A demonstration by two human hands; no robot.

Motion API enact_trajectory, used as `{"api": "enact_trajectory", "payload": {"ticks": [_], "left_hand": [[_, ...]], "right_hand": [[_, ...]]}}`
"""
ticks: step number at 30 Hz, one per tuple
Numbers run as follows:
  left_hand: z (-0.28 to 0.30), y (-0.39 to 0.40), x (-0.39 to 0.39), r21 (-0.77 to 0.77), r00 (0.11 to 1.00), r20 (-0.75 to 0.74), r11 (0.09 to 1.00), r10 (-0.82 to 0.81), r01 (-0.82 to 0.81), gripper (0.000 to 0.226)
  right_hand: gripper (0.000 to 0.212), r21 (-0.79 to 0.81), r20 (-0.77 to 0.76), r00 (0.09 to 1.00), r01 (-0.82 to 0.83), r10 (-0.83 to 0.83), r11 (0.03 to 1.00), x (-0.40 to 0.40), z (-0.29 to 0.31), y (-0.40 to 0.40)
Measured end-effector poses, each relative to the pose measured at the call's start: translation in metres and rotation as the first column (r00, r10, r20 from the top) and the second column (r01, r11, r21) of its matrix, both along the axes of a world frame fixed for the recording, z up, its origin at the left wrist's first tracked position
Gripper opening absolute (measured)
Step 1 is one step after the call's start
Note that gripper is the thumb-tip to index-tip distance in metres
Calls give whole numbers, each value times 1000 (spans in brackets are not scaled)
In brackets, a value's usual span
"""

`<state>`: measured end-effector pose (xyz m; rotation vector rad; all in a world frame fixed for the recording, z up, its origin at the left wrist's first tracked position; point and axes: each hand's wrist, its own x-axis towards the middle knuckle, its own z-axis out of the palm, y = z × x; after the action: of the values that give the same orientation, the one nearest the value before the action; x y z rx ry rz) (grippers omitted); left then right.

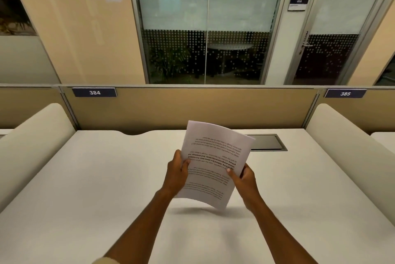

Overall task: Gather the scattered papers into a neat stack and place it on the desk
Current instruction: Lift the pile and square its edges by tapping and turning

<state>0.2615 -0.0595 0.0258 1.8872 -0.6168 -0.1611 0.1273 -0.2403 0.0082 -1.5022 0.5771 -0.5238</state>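
A stack of white printed papers [215, 152] hangs in the air above the middle of the white desk [96, 189], tilted to the right with its text upside down to me. My left hand [177, 173] grips the stack's left edge, thumb on the top sheet. My right hand [243, 180] grips the right edge, thumb pressing on the print. The stack's lower edge floats just above the desk and casts a shadow there. How many sheets it holds cannot be told.
A dark cable hatch [268, 143] is set in the desk behind the papers. Padded cream dividers stand at the left [32, 142] and right [350, 146]. A tan partition [192, 107] with number plates 384 and 385 closes the back.
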Motion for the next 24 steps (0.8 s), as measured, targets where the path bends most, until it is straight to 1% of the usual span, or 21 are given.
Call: {"api": "enact_trajectory", "payload": {"ticks": [4, 7, 10, 13, 16, 18, 20, 24], "left_hand": [[32, 4, 21, 137, 984, 90, 981, -151, 138, 12], [54, 5, 31, 252, 962, 153, 950, -225, 182, 12], [77, 4, 35, 354, 936, 204, 913, -286, 201, 14], [93, 2, 31, 470, 892, 245, 851, -380, 234, 14], [101, -3, 26, 580, 844, 287, 784, -453, 223, 12], [102, -8, 22, 644, 810, 321, 740, -491, 194, 15], [101, -13, 17, 690, 777, 334, 700, -533, 184, 16], [94, -23, 7, 746, 743, 326, 642, -584, 177, 16]], "right_hand": [[32, 10, 49, 998, 24, -25, 1000, -5, 19, -22], [37, 24, 71, 997, 36, -38, 999, -10, 26, -37], [34, -34, 35, 998, 46, -45, 998, -16, 30, -49], [28, -111, -41, 999, 10, -14, 994, -22, 29, -59], [24, -238, -164, 984, -105, 67, 966, -26, 29, -64], [22, -302, -220, 971, -162, 97, 939, -25, 31, -62], [22, -334, -217, 970, -178, 108, 926, -23, 36, -58], [25, -331, -156, 975, -201, 157, 922, -18, 46, -44]]}}
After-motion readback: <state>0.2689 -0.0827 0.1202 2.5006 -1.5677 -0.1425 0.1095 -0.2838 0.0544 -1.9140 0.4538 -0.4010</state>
